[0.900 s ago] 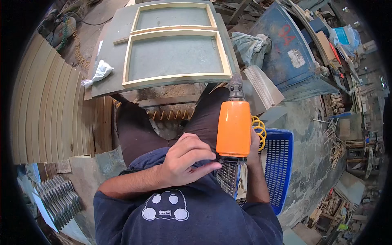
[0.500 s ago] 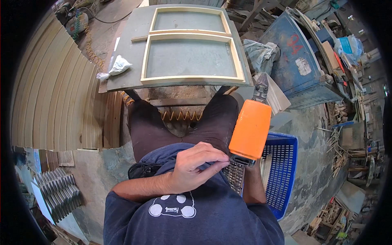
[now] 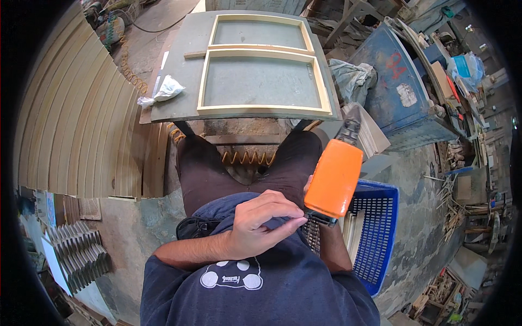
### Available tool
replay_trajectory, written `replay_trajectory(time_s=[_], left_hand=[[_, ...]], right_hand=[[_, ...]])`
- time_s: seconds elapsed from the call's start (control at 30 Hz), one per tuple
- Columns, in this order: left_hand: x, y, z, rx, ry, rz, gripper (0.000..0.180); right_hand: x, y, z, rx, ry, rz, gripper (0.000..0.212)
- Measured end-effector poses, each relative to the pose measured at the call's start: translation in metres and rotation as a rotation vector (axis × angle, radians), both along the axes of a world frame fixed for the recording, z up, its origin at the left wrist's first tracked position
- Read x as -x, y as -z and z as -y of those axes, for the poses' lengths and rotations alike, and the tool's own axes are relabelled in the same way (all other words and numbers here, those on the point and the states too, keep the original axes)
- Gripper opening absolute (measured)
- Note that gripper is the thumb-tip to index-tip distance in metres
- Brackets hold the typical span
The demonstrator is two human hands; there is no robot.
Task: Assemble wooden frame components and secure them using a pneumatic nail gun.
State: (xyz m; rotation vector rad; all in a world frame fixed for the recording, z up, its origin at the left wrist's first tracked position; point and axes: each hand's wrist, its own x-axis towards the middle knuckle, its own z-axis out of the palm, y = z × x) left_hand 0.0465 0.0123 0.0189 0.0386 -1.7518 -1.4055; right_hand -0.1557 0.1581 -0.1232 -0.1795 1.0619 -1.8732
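An orange-bodied nail gun is held up before my right thigh, its dark metal nose pointing toward the table. My right hand grips it from beneath; the orange body hides most of the fingers. My left hand is closed, thumb and fingertips pinched together at the black end of the nail gun nearest me. Whatever lies between those fingertips is too small to make out. Beyond my knees, two joined pale wooden frames lie flat on the grey tabletop.
A white plastic bag and a short wooden strip lie on the table. Stacked boards stand at my left. A blue basket holding wood pieces sits at my right, with a blue metal cabinet beyond it. Coiled yellow hose runs under the table.
The view has shifted slightly, so the table and frames appear a little farther right. My hands and the nail gun keep nearly the same pose; the nail gun's nose sits slightly lower.
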Motion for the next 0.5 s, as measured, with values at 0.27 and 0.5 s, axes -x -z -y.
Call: replay_trajectory(time_s=[0.27,0.5], left_hand=[[-0.011,-0.001,-0.008,-0.546,0.222,0.12,0.014],[-0.015,0.005,0.0,-0.968,0.509,0.244,0.016]], right_hand=[[-0.003,-0.047,0.024,0.176,0.118,0.088,0.043],[0.014,-0.008,0.014,-0.174,0.263,-0.973,0.025]])
